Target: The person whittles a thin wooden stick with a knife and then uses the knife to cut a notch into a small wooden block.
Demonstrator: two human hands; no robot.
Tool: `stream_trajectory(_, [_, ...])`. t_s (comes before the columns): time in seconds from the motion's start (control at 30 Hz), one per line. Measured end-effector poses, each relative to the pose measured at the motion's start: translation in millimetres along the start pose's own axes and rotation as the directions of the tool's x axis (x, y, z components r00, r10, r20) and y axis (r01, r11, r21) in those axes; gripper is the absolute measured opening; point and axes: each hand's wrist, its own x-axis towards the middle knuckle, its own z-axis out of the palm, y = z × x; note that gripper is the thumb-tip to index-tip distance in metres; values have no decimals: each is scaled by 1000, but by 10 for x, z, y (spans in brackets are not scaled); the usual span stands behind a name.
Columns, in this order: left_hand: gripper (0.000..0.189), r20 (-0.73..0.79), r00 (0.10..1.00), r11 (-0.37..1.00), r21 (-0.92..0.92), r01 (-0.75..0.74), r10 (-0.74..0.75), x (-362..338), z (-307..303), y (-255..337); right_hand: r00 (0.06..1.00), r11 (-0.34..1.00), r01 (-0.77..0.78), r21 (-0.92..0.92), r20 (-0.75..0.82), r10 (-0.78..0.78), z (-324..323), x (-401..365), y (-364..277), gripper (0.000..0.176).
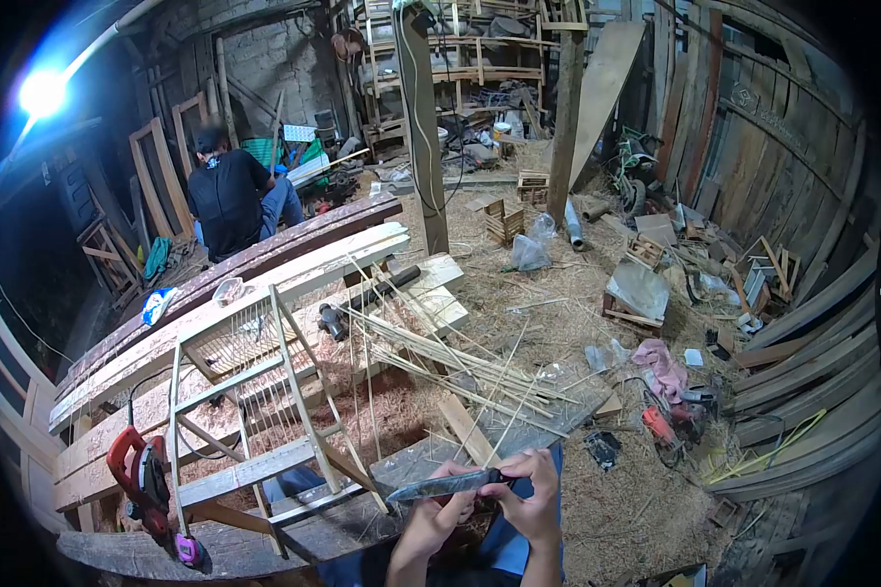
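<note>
A knife (440, 486) lies across the front of my body, its blade pointing left. My right hand (533, 489) is closed around its dark handle. Just below the blade, my left hand (439, 520) has its fingers curled together; what they pinch, if anything, I cannot tell. Thin wooden sticks (470, 367) are heaped on the bench beyond my hands, and one slender stick (510, 423) rises just above the knife. Left of my hands stands a wooden frame (294, 401) with thin slats. A flat piece of wood (468, 430) lies close to the blade.
A red circular saw (145, 479) and a pink tape measure (188, 550) rest at the bench's left end. A black drill-like tool (333, 321) lies among planks (127, 440). Another person (227, 196) sits at the back left. A red power tool (661, 426) lies on the shavings-covered floor.
</note>
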Motion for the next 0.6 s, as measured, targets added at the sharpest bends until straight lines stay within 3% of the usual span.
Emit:
stream_trajectory(0.2, [13, 58, 997, 993, -95, 65, -60, 4, 57, -5, 999, 999, 8, -35, -42, -10, -29, -138, 200, 42])
stream_trajectory(0.27, [10, -9, 992, 990, -73, 124, -125, -8, 160, 98, 992, 997, -13, -81, -123, 3, -74, -148, 255, 41])
stream_trajectory(0.3, [10, -3, 992, 989, -74, 125, -125, -45, 142, 145, 964, 985, -94, -146, -259, 54, -107, -244, 458, 36])
stream_trajectory(0.33, [10, 24, 992, 991, -47, 126, -125, -96, 76, 215, 930, 983, -160, -95, -349, 117, -249, -224, 608, 32])
stream_trajectory(0.37, [10, 50, 991, 992, -20, 124, -123, -144, 20, 282, 820, 925, -379, -6, -465, 333, -435, -334, 876, 38])
stream_trajectory(0.4, [12, 1, 994, 994, -2, 106, -106, -195, -4, 306, 793, 893, -436, -108, -516, 325, -691, -380, 930, 40])
stream_trajectory(0.43, [12, 3, 996, 996, -7, 92, -92, -127, -7, 296, 799, 899, -423, -111, -513, 313, -753, -368, 903, 40])
stream_trajectory(0.5, [13, -140, 990, 999, -32, 4, -8, -54, -33, 210, 829, 927, -374, -25, -457, 322, -863, -451, 796, 45])
stream_trajectory(0.6, [16, -111, 992, 996, -66, 57, -64, 60, 67, 158, 849, 940, -339, 38, -418, 323, -666, -257, 517, 50])
